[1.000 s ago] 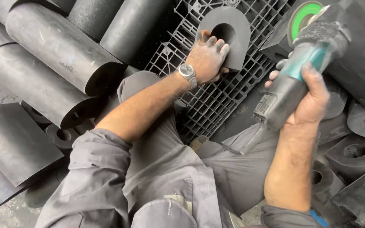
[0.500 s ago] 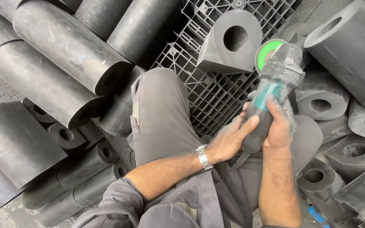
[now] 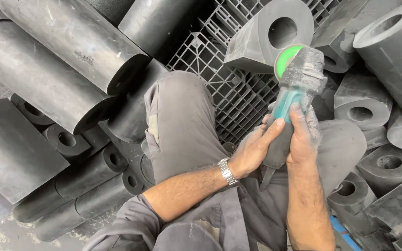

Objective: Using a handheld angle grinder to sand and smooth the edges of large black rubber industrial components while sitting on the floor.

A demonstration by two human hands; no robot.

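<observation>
Both hands [image 3: 280, 142] clasped round grinder [image 3: 298, 83]

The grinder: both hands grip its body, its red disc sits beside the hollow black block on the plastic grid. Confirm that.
Not quite. The disc is green, not red, as the head view shows. The rest holds: the left hand and right hand both grip the grinder, beside the hollow black block on the plastic grid.
</observation>
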